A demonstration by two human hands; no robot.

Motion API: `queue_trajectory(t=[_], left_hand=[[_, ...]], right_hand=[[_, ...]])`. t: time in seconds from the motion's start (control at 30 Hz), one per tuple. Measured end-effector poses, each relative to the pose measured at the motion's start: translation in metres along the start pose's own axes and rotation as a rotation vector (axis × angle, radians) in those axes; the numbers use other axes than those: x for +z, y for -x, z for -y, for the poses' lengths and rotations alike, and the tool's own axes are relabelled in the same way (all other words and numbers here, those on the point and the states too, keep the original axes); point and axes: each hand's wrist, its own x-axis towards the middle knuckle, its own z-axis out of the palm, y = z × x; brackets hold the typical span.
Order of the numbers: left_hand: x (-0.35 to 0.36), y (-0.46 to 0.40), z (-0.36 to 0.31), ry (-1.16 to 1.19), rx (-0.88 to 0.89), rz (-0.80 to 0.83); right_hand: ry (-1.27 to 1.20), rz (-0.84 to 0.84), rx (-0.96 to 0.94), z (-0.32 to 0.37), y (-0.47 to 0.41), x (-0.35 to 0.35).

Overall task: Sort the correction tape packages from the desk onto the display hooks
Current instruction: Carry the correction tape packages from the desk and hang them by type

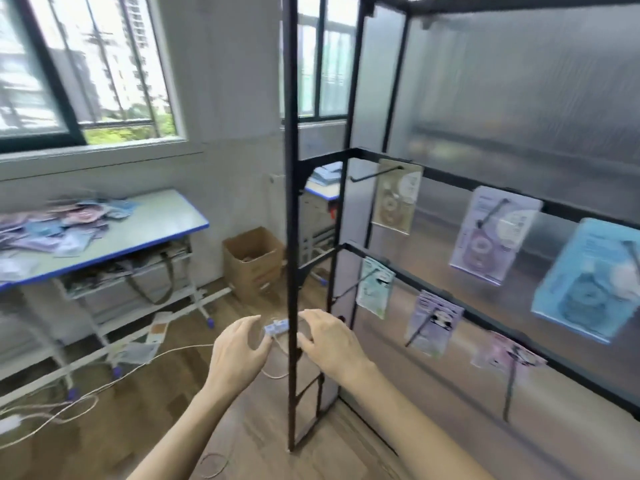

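Blurred, cropped, unreadable
Motion-smeared heap of pastel packages (59,226) at 9 o'clock; big light-blue carded package (588,282) at 3 o'clock cropped, print unreadable.
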Motion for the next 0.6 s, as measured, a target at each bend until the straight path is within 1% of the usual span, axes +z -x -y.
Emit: queue_trajectory(t=[0.13, 0.2, 0.33, 0.47, 0.53, 0.6], left_hand=[[-0.032, -0.016, 0.049, -0.067, -0.026, -0.142], [-0.041, -0.029, 0.074, -0.11, -0.044, -0.172], [-0.054, -0.065, 0.126, -0.168, -0.115, -0.142], [-0.072, -0.099, 0.174, -0.241, -0.157, -0.121], [-0.083, -0.113, 0.197, -0.272, -0.191, -0.107], [-0.097, -0.121, 0.216, -0.305, -0.212, -0.118]], right_hand=[[0.035, 0.068, -0.123, 0.037, -0.044, 0.034], [0.049, 0.087, -0.17, 0.055, -0.067, 0.047], [0.102, 0.123, -0.238, 0.085, -0.122, 0.072], [0.108, 0.113, -0.286, 0.111, -0.179, 0.112], [0.11, 0.182, -0.276, 0.128, -0.204, 0.131], [0.096, 0.208, -0.281, 0.138, -0.23, 0.165]])
